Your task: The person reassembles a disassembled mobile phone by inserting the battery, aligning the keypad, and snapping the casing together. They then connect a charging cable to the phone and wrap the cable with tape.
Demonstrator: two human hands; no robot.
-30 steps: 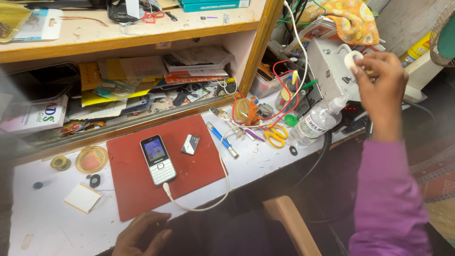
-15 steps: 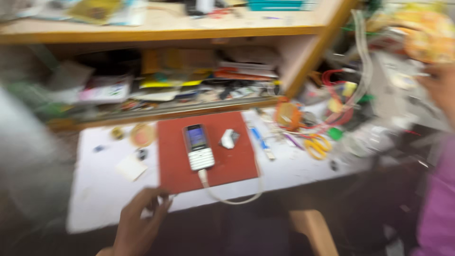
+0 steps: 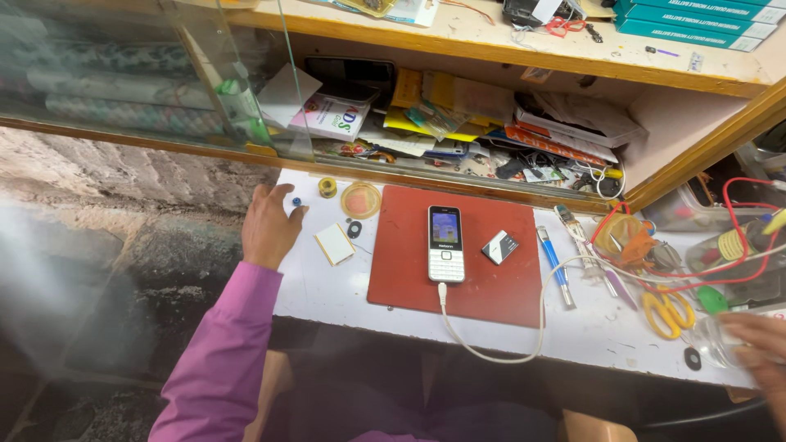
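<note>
My left hand (image 3: 268, 226) rests flat on the left end of the white table (image 3: 327, 282), fingers loosely apart and holding nothing. A small blue cap (image 3: 296, 201) lies just by its fingertips. My right hand (image 3: 760, 350) is at the bottom right edge, partly cut off, with its fingers against a clear plastic bottle (image 3: 711, 339); its grip is not visible. Between the hands, a white keypad phone (image 3: 446, 244) with a lit screen lies on a red mat (image 3: 491, 282). A white cable (image 3: 499, 354) is plugged into the phone's bottom end.
On the mat is a small black battery (image 3: 499, 247). A blue pen (image 3: 553, 262), yellow scissors (image 3: 667, 313) and tangled wires (image 3: 655, 254) lie to the right. A tape roll (image 3: 361, 199) and white pad (image 3: 335, 243) sit left. A cluttered wooden shelf (image 3: 491, 53) stands behind.
The view swung left. My left hand moved from the table's front edge up onto its left end. My right hand came down from the grey box to the bottle.
</note>
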